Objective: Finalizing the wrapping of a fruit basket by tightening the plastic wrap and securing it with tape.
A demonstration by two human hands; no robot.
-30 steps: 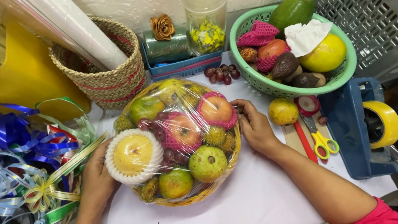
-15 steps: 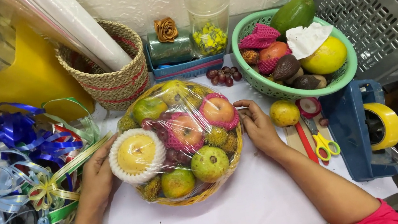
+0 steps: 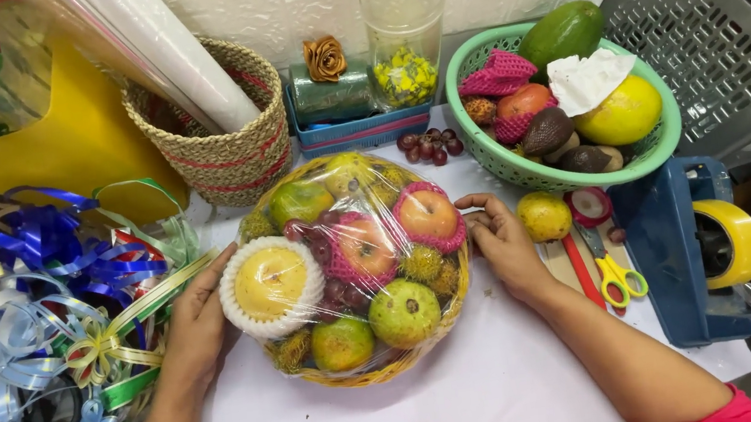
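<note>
My left hand (image 3: pixel 194 324) and right hand (image 3: pixel 504 243) still flat, unclamped, against the wrapped fruit basket (image 3: pixel 358 266); basket barely shifted, wrap being smoothed

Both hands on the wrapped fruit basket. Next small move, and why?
Probably reach the right hand for the tape dispenser. Clear film already covers the fruit basket, and both hands press its sides, left hand by the netted yellow fruit. The dispenser sits just right of that hand.
</note>
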